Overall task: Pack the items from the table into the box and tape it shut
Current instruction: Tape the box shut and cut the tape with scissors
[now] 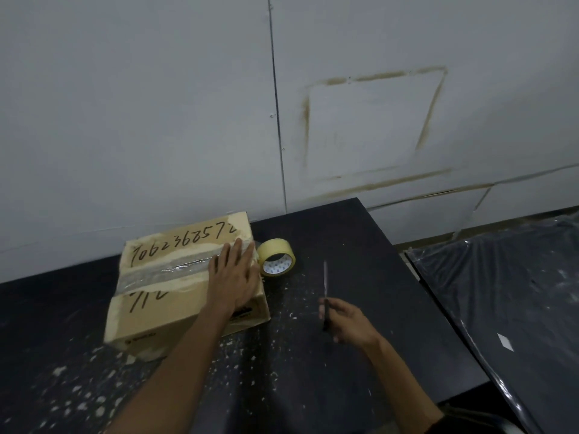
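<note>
On the dark worktop (360,245) we see the closed box (169,296) by the wall, our left hand (233,277) pressing flat, released, on its taped top. Our right hand (347,321) grasps a knife (326,283), blade pointing away, near the tape roll (277,261).

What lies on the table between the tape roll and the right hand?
Only bare, paint-speckled table lies between the tape roll and the right hand, besides the knife that hand holds, in the head view.
</note>
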Action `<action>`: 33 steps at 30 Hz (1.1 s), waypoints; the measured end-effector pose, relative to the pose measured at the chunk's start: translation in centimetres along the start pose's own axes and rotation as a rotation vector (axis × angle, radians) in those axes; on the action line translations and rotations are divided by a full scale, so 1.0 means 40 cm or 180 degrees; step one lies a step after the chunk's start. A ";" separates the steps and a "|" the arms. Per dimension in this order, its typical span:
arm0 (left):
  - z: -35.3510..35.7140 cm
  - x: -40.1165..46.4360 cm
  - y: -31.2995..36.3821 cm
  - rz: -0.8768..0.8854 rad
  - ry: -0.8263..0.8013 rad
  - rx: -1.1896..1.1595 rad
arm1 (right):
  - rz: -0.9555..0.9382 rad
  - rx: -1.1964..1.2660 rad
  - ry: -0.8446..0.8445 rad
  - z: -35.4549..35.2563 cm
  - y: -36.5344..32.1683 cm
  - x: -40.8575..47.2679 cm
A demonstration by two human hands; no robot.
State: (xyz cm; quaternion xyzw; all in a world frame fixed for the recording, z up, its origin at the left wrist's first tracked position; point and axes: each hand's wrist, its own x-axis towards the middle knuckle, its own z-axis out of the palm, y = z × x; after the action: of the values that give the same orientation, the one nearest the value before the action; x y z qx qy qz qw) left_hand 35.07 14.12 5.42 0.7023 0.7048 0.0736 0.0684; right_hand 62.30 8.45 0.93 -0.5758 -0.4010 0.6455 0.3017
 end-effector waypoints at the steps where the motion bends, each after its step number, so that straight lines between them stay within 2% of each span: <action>1: 0.001 0.002 -0.003 0.0014 0.0001 0.0044 | -0.0008 0.0075 -0.0296 0.014 -0.021 -0.005; 5: 0.005 0.010 -0.010 0.0083 -0.0076 0.0130 | 0.0061 0.0303 -0.1242 0.064 -0.069 -0.008; 10: 0.006 0.013 -0.015 0.0114 -0.0094 0.0136 | 0.0248 0.0660 -0.1615 0.116 -0.088 0.027; 33: 0.020 0.011 -0.019 0.0132 0.0028 0.0311 | 0.0232 0.0904 -0.1472 0.215 -0.152 0.190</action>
State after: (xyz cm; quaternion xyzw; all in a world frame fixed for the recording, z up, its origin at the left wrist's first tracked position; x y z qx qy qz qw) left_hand 34.49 14.57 4.48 0.7189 0.6931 0.0435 0.0294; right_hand 52.22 16.48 2.52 -0.3791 -0.3436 0.8200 0.2564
